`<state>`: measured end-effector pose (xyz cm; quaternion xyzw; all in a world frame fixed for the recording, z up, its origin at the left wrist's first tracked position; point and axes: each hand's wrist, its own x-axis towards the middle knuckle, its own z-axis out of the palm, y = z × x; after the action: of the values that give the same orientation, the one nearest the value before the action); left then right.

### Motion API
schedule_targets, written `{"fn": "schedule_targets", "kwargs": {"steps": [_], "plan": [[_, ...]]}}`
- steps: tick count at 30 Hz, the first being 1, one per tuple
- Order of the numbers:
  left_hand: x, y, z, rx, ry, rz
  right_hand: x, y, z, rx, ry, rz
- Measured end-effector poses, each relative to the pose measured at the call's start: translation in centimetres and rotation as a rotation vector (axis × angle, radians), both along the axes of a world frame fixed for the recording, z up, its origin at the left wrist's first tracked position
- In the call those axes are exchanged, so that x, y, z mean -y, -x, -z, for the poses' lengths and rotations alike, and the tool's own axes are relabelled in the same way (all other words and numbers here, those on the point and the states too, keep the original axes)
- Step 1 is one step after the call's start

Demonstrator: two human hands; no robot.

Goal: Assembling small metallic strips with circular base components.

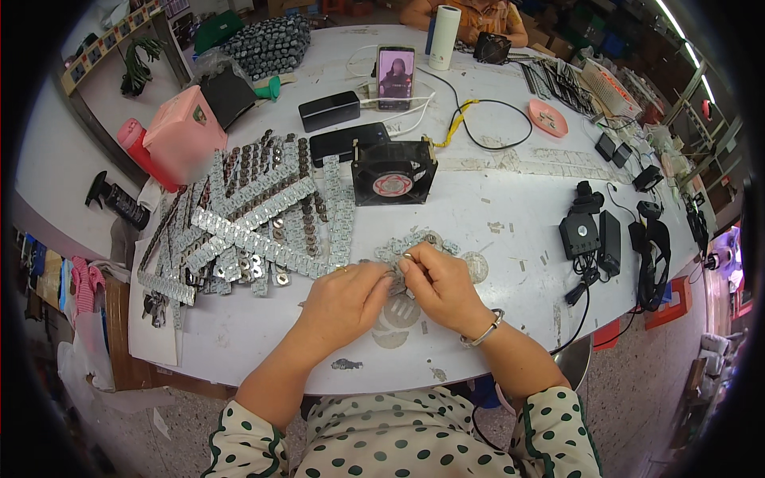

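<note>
Close together over the front middle of the table, my left hand (344, 301) and my right hand (443, 291) are both closed, fingertips meeting at a cluster of small silvery metal pieces (396, 277). My fingers partly cover the cluster, so its exact shape is hard to make out. Just beyond my fingertips lies a short strip of linked metal pieces (430, 241). To the left of my left hand is a large heap of silvery metal strips (267, 231), crossing over one another. A small black box fan (393, 179) stands upright beyond my hands.
Behind the fan are a propped phone (395, 76), a black rectangular box (329, 111) and a yellow-taped cable (458, 121). A pink container (185, 131) stands left; black adapters (580, 235) with cords lie right. Across the table sits another person (498, 28) near a white bottle (445, 38).
</note>
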<state>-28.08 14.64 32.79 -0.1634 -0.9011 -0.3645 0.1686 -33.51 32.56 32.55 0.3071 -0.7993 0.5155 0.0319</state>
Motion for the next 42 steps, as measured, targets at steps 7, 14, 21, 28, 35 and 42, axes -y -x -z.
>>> {"fn": "schedule_targets", "kwargs": {"steps": [7,14,21,28,35,42], "plan": [[-0.8,0.2,-0.1,-0.098,0.054,-0.073,-0.4,0.2,-0.4,0.215,0.001,0.012],[-0.2,0.5,0.0,-0.169,0.080,-0.062,-0.1,-0.3,-0.4,0.403,0.101,0.012],[-0.8,0.7,0.6,-0.187,0.033,-0.111,-0.2,0.0,0.2,0.312,0.045,0.032],[-0.8,1.1,0.8,-0.293,0.040,-0.138,0.3,-0.4,-0.4,0.544,0.183,0.007],[-0.9,0.1,0.7,-0.237,0.160,-0.090,-0.8,0.4,-2.8,0.576,0.075,-0.027],[-0.4,-0.4,1.0,-0.179,0.273,-0.047,-3.1,2.5,-0.9,0.045,-0.379,0.057]]}}
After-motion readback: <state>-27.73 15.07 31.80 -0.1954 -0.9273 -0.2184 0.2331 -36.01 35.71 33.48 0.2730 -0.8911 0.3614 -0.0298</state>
